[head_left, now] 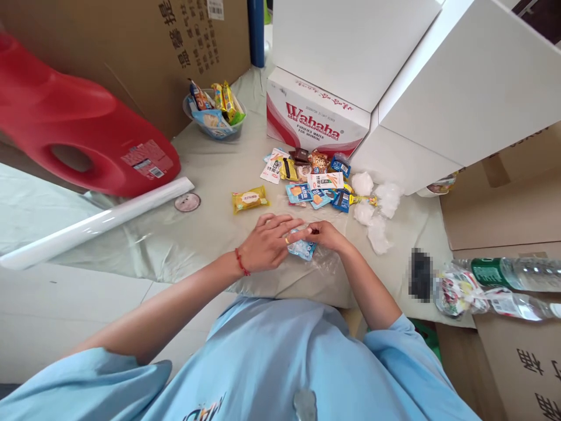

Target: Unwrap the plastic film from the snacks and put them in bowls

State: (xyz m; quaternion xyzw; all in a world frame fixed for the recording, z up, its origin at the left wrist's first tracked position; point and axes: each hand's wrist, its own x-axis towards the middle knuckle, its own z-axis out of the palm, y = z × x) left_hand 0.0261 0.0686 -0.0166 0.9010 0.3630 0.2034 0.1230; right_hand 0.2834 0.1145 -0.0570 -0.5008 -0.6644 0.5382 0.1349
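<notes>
My left hand [272, 241], with a red bracelet and a ring, reaches over a light-blue snack packet [302, 249], its fingers stretched out. The packet lies partly under those fingers, beside or inside a clear plastic bag [326, 261]; I cannot tell which. My right hand [328, 235] is closed at the bag's upper edge, thumb and fingers pinched together close to the left fingertips. Just beyond the hands lies a yellow snack packet [249, 199]. A pile of mixed wrapped snacks [325, 181] is farther back, with several crumpled clear plastic bags [377, 204] to its right.
A white-and-red Wahaha water carton [313, 117] stands behind the pile. At the back left is a clear bowl [219, 130] of snacks. A red jug [87, 123], a white roll [100, 222] and a round pink item [187, 202] lie left. Plastic bottles [517, 273] lie right.
</notes>
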